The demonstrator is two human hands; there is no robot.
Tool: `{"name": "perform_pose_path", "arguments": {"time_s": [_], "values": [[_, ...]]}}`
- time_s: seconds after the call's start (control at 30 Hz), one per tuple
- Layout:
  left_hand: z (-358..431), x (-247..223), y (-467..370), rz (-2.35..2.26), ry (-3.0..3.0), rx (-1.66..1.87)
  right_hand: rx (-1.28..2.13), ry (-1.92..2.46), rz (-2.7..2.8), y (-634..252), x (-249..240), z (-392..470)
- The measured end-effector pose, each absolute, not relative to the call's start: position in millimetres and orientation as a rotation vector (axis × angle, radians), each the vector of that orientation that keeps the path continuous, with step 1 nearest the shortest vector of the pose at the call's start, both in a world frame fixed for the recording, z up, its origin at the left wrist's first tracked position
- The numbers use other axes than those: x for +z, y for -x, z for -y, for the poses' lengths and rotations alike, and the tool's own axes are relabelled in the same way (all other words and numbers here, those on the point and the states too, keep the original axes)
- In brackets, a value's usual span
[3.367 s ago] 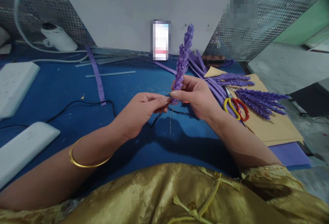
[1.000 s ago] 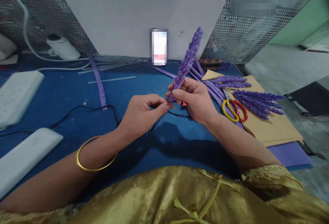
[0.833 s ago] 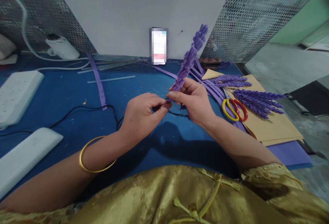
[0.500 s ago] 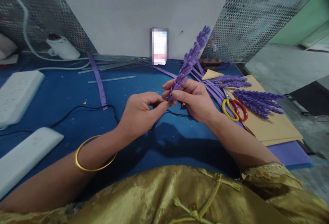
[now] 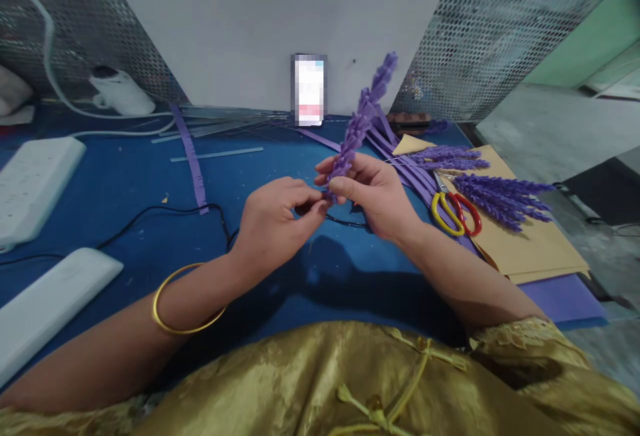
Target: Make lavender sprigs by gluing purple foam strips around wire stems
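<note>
A purple artificial lavender stem (image 5: 361, 119) leans up and to the right over the blue table. Its lower part is pinched between the thumb and fingers of my right hand (image 5: 383, 193). My left hand (image 5: 280, 219) is closed at the stem's bottom end, thumb against fingertips; the very end is hidden by the fingers. Just right of my right hand lie scissors (image 5: 456, 213) with one yellow and one red handle. Long purple strips (image 5: 417, 179) run behind that hand. Finished-looking lavender stems (image 5: 503, 199) rest on brown paper (image 5: 540, 256).
A fringed purple strip (image 5: 191, 156) and a clear strip (image 5: 220, 154) lie at the left back. White power strips (image 5: 37, 183) and a black cable (image 5: 150, 211) occupy the left. A lit phone (image 5: 309, 89) leans against the back panel. Purple sheets (image 5: 565, 299) stick out beneath the brown paper.
The lavender stem has turned and its tip has shifted slightly left. Both hands stay together at its base, my left hand having moved a little.
</note>
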State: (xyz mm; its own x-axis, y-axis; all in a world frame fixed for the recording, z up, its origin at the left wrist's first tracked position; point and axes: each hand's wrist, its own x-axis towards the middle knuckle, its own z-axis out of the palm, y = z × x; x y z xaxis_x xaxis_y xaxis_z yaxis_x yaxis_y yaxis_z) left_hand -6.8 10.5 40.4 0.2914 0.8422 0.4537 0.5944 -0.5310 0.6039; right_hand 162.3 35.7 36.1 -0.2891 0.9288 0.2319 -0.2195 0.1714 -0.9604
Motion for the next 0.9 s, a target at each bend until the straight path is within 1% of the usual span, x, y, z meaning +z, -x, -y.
{"name": "perform_pose_path", "arguments": {"time_s": [0.1,0.17,0.5,0.6,0.73,0.9], "values": [[-12,47,8,-1.187,-1.953,1.033,1.417,0.693,1.437,-170,36,-40],[-12,49,8,-1.177,-1.864,1.007,1.400,0.687,1.439,-172,35,-41],[-9,40,3,-1.410,-2.002,1.131,1.261,0.794,1.313,-155,33,-34],[-10,43,3,-1.334,-1.929,1.131,1.338,0.762,1.356,-159,34,-35],[-13,46,5,-1.171,-1.659,1.027,1.487,0.679,1.402,-169,35,-40],[-15,41,6,-1.087,-1.417,0.961,1.536,0.628,1.341,-170,31,-44]]}}
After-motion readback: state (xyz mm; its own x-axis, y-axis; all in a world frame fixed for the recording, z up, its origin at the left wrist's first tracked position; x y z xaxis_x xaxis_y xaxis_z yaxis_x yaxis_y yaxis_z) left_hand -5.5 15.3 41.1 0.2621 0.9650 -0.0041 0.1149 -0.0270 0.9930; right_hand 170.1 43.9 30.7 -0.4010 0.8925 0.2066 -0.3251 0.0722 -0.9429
